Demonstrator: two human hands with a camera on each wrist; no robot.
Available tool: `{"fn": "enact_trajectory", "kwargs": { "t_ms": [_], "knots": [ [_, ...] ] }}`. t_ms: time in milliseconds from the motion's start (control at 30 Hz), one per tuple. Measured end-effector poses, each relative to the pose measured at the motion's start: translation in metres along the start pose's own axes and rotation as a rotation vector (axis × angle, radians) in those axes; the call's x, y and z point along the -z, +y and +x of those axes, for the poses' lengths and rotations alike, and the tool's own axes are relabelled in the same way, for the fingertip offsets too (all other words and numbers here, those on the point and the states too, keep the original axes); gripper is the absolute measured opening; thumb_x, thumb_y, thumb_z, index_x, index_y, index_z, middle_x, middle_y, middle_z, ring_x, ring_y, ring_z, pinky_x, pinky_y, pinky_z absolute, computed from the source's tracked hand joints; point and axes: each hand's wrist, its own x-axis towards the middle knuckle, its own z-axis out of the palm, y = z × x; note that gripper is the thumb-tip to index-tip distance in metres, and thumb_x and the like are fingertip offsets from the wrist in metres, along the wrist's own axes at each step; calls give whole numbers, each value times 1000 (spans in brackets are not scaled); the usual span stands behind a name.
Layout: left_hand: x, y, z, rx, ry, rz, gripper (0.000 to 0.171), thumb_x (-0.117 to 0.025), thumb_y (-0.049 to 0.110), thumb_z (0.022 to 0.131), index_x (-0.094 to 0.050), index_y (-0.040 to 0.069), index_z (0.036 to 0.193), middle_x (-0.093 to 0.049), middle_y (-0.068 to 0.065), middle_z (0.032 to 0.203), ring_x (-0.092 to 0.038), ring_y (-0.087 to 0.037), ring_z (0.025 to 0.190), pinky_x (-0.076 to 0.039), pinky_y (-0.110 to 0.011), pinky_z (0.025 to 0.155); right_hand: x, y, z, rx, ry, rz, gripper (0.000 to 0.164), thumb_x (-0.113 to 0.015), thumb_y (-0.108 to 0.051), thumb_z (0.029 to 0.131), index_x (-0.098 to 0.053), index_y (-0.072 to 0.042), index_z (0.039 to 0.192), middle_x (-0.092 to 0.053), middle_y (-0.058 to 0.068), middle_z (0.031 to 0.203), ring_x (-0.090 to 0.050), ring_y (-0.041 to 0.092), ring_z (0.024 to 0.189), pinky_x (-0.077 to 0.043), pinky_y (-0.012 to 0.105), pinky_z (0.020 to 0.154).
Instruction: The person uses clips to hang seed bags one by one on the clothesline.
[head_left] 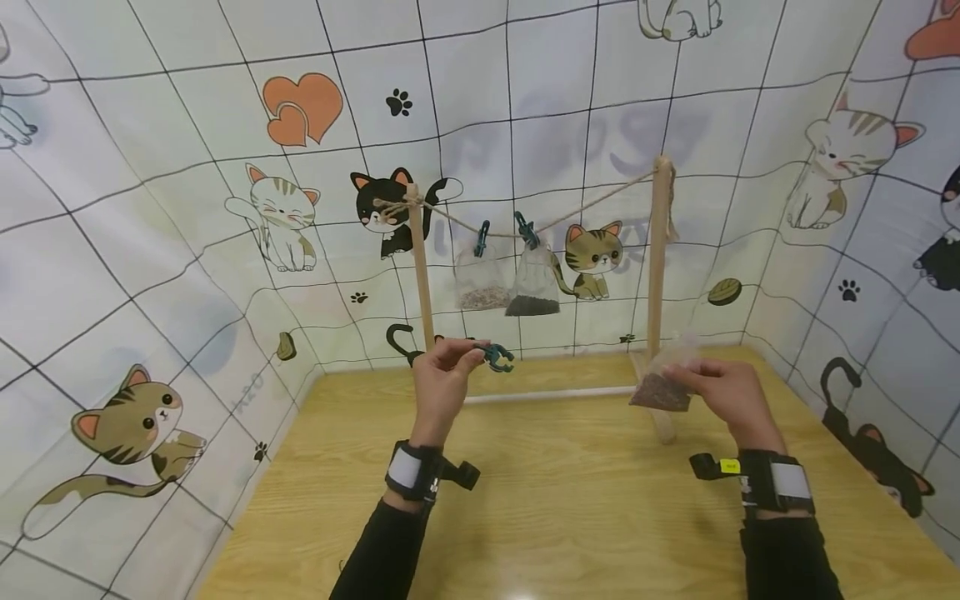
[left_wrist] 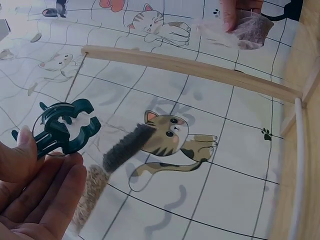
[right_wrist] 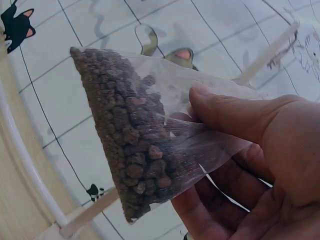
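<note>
My left hand (head_left: 442,379) pinches a dark green plastic clip (left_wrist: 65,127) by its handles, between thumb and fingers. The clip's curved jaws point away from the hand. In my right hand (head_left: 723,392) is a see-through mesh bag (right_wrist: 130,135) of reddish-brown pebbles, held by its upper part between thumb and fingers. Two more bags hang from a twine line (head_left: 600,200) by green clips: one with pale bits (head_left: 483,296), one with dark grains (head_left: 532,304). Both hands are in front of the line and below it.
Two wooden posts, left (head_left: 422,267) and right (head_left: 658,258), carry the sagging twine. A white rod (head_left: 555,393) runs low between them above the wooden table (head_left: 570,492). Behind hangs a cat-printed sheet (head_left: 555,100).
</note>
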Motion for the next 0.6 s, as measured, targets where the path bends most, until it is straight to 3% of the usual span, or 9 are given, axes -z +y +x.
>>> {"fn": "enact_trajectory", "kwargs": {
  "t_ms": [167,300,433,500,600],
  "knots": [
    [-10,17,14,-58,8,70,11,-77,8,91,-76,-1,97,-79,-15,100,-71,-5,76,-58,-21,69,-4,-20,1,31,40,41,70,-71,-67,85,-77,-2,110,-66,12,124,-52,28,115,-43,38,82],
    [-21,35,27,-138,-7,94,11,-76,9,92,-76,0,98,-79,-16,100,-74,-7,82,-60,-22,75,-4,-36,3,57,60,54,77,-70,-69,85,-72,-3,124,-63,17,138,-52,32,127,-44,39,85],
    [-30,55,40,-194,-28,94,10,-76,8,92,-76,0,98,-79,-15,103,-77,-16,91,-63,-27,83,-4,-50,4,81,64,49,74,-71,-69,84,-75,-5,120,-68,10,125,-51,22,108,-40,32,74],
    [-33,65,45,-213,-32,119,10,-76,10,93,-76,2,98,-80,-13,104,-77,-18,93,-63,-28,83,-4,-56,4,90,66,51,70,-72,-69,83,-77,-6,113,-69,4,106,-46,20,93,-35,31,65],
    [-39,81,53,-247,-48,154,10,-76,12,93,-76,3,98,-80,-11,103,-78,-19,94,-63,-29,84,-6,-65,5,107,64,65,66,-73,-67,84,-78,-6,108,-64,-6,92,-44,18,88,-34,31,64]
  ]
}}
